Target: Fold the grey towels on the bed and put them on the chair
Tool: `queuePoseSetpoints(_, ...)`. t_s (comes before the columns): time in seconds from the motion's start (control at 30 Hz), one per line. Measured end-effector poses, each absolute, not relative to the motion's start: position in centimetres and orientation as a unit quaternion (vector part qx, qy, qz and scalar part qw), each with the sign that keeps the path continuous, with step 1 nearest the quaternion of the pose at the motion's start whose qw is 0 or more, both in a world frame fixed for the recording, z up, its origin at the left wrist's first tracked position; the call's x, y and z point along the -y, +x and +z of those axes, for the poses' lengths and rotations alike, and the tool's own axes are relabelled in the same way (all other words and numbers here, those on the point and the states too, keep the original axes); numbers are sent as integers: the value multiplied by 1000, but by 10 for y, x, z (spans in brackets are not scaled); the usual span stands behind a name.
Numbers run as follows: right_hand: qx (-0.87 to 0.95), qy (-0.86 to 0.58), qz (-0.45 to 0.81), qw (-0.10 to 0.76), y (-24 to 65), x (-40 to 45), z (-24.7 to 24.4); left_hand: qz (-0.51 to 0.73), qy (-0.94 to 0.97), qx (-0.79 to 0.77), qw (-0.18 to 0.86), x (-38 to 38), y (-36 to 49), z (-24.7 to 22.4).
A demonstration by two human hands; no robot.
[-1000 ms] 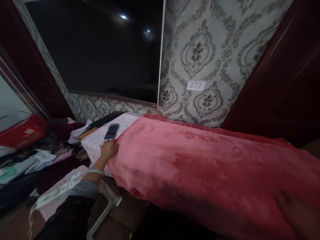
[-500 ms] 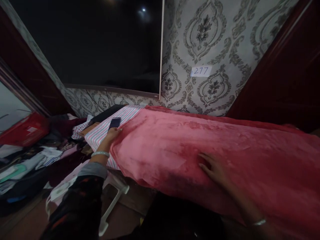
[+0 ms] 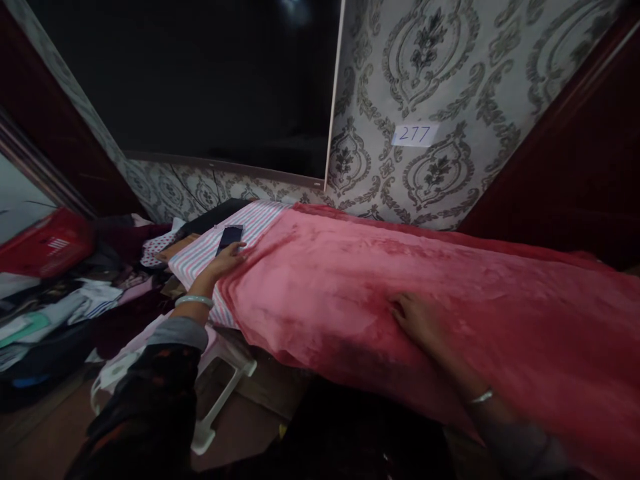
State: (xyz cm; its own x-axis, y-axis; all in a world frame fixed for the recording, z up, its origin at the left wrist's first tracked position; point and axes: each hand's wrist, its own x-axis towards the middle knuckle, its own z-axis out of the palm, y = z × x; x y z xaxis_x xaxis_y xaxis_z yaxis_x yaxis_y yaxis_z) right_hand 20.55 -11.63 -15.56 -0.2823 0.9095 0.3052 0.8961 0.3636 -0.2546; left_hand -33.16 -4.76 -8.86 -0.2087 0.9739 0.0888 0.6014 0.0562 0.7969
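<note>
A red and pink plush blanket is spread over a long raised surface, with a striped cloth showing at its left end. My left hand lies at the blanket's edge with fingers stretched out, right beside a dark phone on the stripes. The hand partly hides the phone's near end. My right hand rests on the middle of the blanket, its fingers curled into the plush; the fingertips are hard to make out in the dim light.
Behind the blanket hang a large dark television and a paper label on patterned wallpaper. Piled clothes and a red basket lie at left. A white plastic stool stands below the near edge.
My right hand's fingers went from spread to curled, and the hand shifted slightly. My left hand moved a little against the phone. The whole view shifted slightly.
</note>
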Motion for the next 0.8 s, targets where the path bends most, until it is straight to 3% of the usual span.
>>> queuePoseSetpoints(0.2,795,-577,-24,185,198,120,-158,343,637,-609,326,52,-324,-82)
queuePoseSetpoints(0.4,754,-605,-79,243,199,119,-170,335,640,-623,298,51,-327,-77)
queuePoseSetpoints(0.67,738,-609,24,291,206,111,-153,175,728,-607,265,58,-330,-46)
queuePoseSetpoints(0.8,742,-586,51,321,207,114,-138,175,735,-603,256,61,-324,-39)
